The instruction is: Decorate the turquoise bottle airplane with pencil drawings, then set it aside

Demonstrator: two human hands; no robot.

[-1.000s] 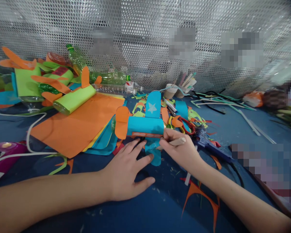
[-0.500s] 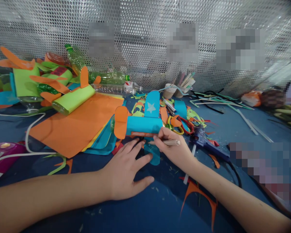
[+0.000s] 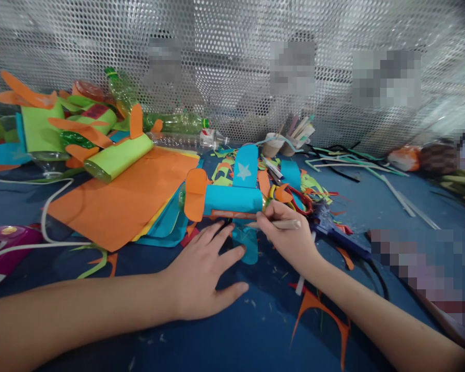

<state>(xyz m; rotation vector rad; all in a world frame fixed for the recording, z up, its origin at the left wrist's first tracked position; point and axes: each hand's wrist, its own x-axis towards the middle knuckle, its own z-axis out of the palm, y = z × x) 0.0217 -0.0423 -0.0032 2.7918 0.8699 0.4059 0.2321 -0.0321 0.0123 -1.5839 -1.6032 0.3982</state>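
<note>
A blue paper plane [image 3: 232, 199] with an orange tail and a white star on its wing lies on the blue table [image 3: 236, 336]. My left hand [image 3: 203, 271] rests flat beside it, fingers spread, their tips at the plane's lower wing. My right hand [image 3: 289, 232] is closed round a wooden stick [image 3: 281, 224], whose tip touches the plane's orange side strip.
Orange and blue paper sheets [image 3: 132, 194] lie to the left, with green paper planes [image 3: 116, 155] and plastic bottles [image 3: 174, 124] behind. Scissors [image 3: 294, 199], a blue glue gun [image 3: 333, 232], cups of sticks [image 3: 282, 142] and paper scraps sit to the right. A white cable [image 3: 42, 217] runs left. A perforated metal screen [image 3: 232, 62] stands behind.
My right hand with the stick has shifted slightly along the plane's side and back to the right. My left hand stays in place.
</note>
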